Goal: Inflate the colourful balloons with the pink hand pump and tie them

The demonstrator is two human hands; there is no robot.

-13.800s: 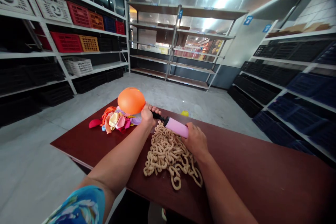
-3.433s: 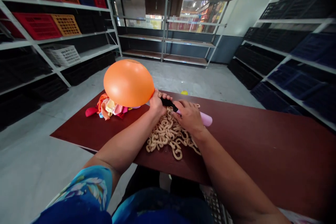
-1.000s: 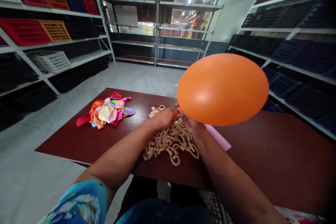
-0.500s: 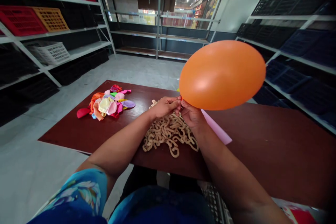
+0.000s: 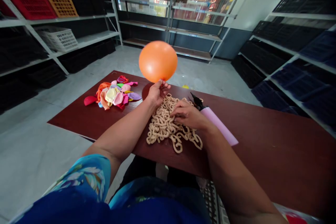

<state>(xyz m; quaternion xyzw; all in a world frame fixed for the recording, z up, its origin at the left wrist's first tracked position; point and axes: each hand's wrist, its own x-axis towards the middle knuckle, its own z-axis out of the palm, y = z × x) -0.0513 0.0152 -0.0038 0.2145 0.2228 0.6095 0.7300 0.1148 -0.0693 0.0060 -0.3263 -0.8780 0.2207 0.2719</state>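
My left hand [image 5: 156, 92] holds an inflated orange balloon [image 5: 158, 61] by its neck, raised over the dark red table [image 5: 275, 154]. My right hand [image 5: 186, 114] rests palm down on a heap of beige plastic chain links [image 5: 168, 126], fingers curled onto the links. Whether it grips one I cannot tell. A pink hand pump [image 5: 217, 125] with a black nozzle lies on the table just right of that hand. A pile of flat balloons in mixed colours [image 5: 112, 92] lies to the left of my left hand.
Metal shelving with red, orange and white crates [image 5: 56, 38] lines the left wall. Dark crates fill the shelves on the right [image 5: 294, 35]. A small yellow object [image 5: 185, 86] sits on the grey floor beyond the table.
The balloon was held by both hands close to the camera on the right. Now my left hand alone holds it farther off and left, and my right hand has dropped onto the chain links.
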